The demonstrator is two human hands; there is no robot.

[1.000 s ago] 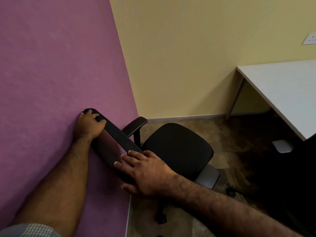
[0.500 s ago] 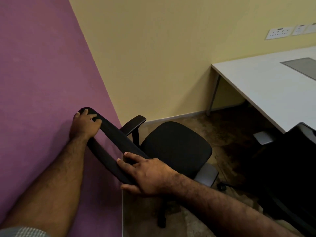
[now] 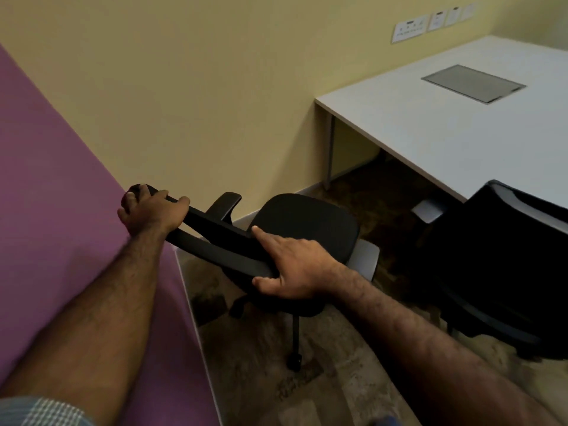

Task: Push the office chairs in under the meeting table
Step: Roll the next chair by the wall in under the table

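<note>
Down by the purple wall (image 3: 55, 210), my left hand (image 3: 150, 212) holds the far end of the chair's back (image 3: 215, 241). Its fingers (image 3: 181, 200) curl over the top edge and grip it. My right hand (image 3: 295, 265) is on the near end of the same back. Its thumb goes under the edge and its long fingers (image 3: 261, 233) lie flat on top, so it pinches the back.

From my head camera, things look different from a moment ago. The black chair (image 3: 307, 226) was tucked right up by the purple wall, and only a corner of the white counter (image 3: 461, 124) showed. Now the chair has swung out from the wall and its seat points more toward the counter. I see much more of the counter top, with its grey panel (image 3: 473, 83). A second black chair (image 3: 507, 265) shows on the right, its back close to the counter's edge.

I think this means my chair is free of the wall and turning the right way. It is still apart from the counter, with bare floor (image 3: 353, 379) between. It is not pushed under yet.
</note>
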